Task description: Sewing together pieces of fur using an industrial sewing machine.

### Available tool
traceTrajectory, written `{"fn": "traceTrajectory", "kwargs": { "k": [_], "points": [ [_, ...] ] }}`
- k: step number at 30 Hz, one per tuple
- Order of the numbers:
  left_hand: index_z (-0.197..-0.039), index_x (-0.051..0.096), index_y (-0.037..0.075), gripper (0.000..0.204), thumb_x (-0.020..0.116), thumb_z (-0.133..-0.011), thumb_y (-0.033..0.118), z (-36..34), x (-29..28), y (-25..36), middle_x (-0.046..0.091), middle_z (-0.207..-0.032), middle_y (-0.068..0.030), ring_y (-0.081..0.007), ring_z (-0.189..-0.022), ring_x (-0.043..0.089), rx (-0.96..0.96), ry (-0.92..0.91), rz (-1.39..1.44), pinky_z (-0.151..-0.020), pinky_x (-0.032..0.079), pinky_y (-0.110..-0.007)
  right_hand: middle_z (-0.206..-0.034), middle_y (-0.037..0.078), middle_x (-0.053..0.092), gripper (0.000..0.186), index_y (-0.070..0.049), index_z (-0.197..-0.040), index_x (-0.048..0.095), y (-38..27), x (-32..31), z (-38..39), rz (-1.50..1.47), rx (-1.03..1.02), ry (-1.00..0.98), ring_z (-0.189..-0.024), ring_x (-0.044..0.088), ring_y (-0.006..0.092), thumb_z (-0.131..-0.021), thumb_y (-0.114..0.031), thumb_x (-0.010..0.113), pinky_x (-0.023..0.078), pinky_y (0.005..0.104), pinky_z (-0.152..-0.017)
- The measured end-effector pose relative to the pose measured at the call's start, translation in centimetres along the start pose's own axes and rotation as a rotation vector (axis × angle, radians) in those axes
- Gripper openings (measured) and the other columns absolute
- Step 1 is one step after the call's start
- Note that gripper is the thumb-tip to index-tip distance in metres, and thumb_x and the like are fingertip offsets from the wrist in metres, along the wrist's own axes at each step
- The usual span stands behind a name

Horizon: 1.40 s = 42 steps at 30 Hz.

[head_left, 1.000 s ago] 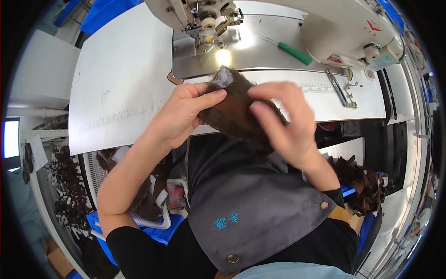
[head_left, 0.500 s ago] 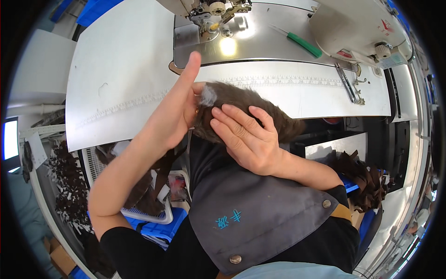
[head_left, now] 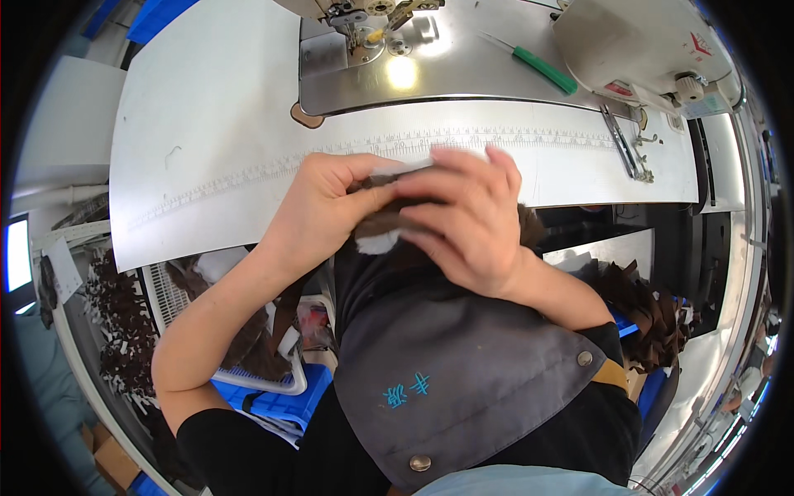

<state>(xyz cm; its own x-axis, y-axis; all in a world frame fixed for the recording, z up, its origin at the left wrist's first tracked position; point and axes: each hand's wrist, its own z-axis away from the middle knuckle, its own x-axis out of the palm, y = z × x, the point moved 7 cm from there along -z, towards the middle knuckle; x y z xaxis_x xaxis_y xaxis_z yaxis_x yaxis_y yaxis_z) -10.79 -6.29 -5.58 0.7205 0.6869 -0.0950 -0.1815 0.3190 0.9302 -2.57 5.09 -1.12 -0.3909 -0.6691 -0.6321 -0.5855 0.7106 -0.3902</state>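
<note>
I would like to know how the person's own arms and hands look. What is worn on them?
The left hand and right hand are both ungloved. The forearms are bare, with no watch visible. The left sleeve and right sleeve are plain black and short, ending near the elbow.

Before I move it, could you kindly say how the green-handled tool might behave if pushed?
The green-handled tool may slide easily, as the metal plate looks smooth. It could also roll, its handle seeming rounded. It's probably handle-heavy, given the thin shaft.
</note>
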Motion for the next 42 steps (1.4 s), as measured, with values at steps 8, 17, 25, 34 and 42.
{"fn": "traceTrajectory", "kwargs": {
  "k": [8,17,25,34,42],
  "points": [
    [-0.102,0.066,-0.001,0.023,0.053,-0.084,-0.008,0.5,0.3,0.7,0.065,-0.079,-0.0015,-0.0053,-0.070,0.053,0.252,0.095,-0.204,-0.061,0.043,-0.021,-0.089,0.015,0.056,0.020,0.003,-0.082,0.051,3.2,1.3,0.1,-0.489,0.400,-0.110,-0.073,0.058,0.0296,-0.075,-0.002,0.070,0.046,0.0320,-0.061],
    [-0.100,0.066,-0.003,0.026,0.051,-0.082,-0.014,2.0,-0.5,-0.5,0.067,-0.099,-0.0096,-0.0128,-0.089,0.063,0.423,0.199,0.001,-0.080,0.049,-0.023,-0.080,0.014,0.052,0.019,0.003,-0.080,0.050,3.1,1.5,0.6,-0.460,0.412,-0.062,-0.067,0.053,0.0276,-0.073,0.003,0.068,0.043,0.0326,-0.058],
    [-0.098,0.067,-0.003,0.020,0.067,-0.077,-0.005,3.5,0.4,-0.7,0.067,-0.102,-0.0096,-0.0121,-0.086,0.062,0.411,0.317,0.113,-0.076,0.049,-0.022,-0.083,0.014,0.054,0.020,0.002,-0.082,0.052,2.7,1.8,1.0,-0.425,0.374,-0.029,-0.069,0.055,0.0285,-0.072,0.004,0.069,0.045,0.0319,-0.059],
    [-0.095,0.068,-0.001,0.018,0.068,-0.076,-0.004,3.4,0.5,-0.8,0.068,-0.100,-0.0087,-0.0129,-0.084,0.064,0.475,0.268,-0.058,-0.073,0.051,-0.023,-0.087,0.013,0.058,0.021,-0.001,-0.086,0.057,2.3,1.2,1.6,-0.426,0.360,-0.121,-0.079,0.057,0.0280,-0.071,0.001,0.071,0.046,0.0347,-0.066],
    [-0.097,0.063,-0.002,0.017,0.065,-0.080,-0.005,3.3,0.9,-1.8,0.065,-0.102,-0.0081,-0.0113,-0.087,0.063,0.344,0.207,0.257,-0.077,0.051,-0.023,-0.084,0.013,0.060,0.017,-0.001,-0.081,0.057,2.2,1.4,1.5,-0.463,0.384,-0.165,-0.074,0.058,0.0218,-0.073,0.002,0.071,0.044,0.0273,-0.062]
  ]
}}
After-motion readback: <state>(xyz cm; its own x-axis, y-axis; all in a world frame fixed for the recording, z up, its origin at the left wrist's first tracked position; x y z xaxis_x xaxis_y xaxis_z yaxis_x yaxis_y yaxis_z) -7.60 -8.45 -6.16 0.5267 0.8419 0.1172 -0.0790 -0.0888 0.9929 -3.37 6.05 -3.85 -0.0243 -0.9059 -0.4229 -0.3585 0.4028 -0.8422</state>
